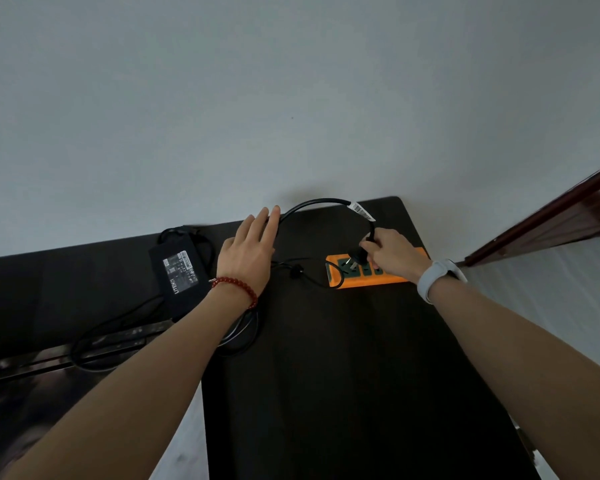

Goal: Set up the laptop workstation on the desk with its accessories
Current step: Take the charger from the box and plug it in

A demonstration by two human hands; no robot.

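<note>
An orange power strip (392, 278) with dark green sockets lies near the far edge of the dark desk (343, 375). My right hand (394, 252) pinches a black plug (357, 255) just above the strip's left socket, its metal prongs showing. The plug's thick black cable (321, 201) arches up and left, with a white tag on it. My left hand (248, 252) rests flat over that cable, fingers stretched out and together. A black power adapter brick (179, 278) with a label lies left of that hand. The laptop is not in view.
More black cable (94, 348) loops across the desk's left part and under my left forearm. A pale wall stands right behind the desk. A dark red wooden frame (551, 216) is at the right. A bead bracelet and a white wristband are on my wrists.
</note>
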